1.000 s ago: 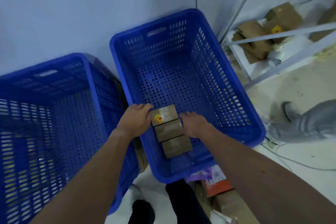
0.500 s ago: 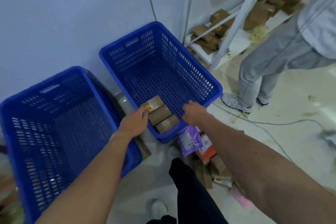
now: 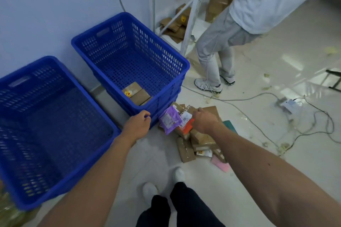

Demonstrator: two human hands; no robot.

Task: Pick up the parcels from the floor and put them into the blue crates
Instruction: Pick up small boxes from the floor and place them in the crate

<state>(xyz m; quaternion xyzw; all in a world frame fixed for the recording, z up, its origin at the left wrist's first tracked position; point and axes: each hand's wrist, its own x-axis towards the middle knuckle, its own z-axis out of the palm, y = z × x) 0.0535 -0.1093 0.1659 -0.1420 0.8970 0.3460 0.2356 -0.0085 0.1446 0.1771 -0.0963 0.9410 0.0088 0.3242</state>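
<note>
Two blue crates stand by the wall. The right crate (image 3: 167,55) holds three brown parcels (image 3: 137,94) in its near corner. The left crate (image 3: 77,86) shows nothing inside. A pile of parcels (image 3: 186,145) lies on the floor right of the crates, with a purple bag (image 3: 169,120) and brown boxes in it. My left hand (image 3: 137,126) hangs in front of the right crate's near wall, fingers loosely curled, holding nothing. My right hand (image 3: 203,120) is over the pile with its fingers curled down; what they touch is hidden.
Another person (image 3: 219,46) in grey trousers stands by a white metal rack (image 3: 191,14) with cardboard boxes. Cables (image 3: 258,96) and a power strip (image 3: 288,105) lie on the floor at right. My feet (image 3: 164,182) are below the pile.
Both hands have left the three parcels in the right crate and come out of it. My view has pulled back; my right hand has moved over to the floor pile.
</note>
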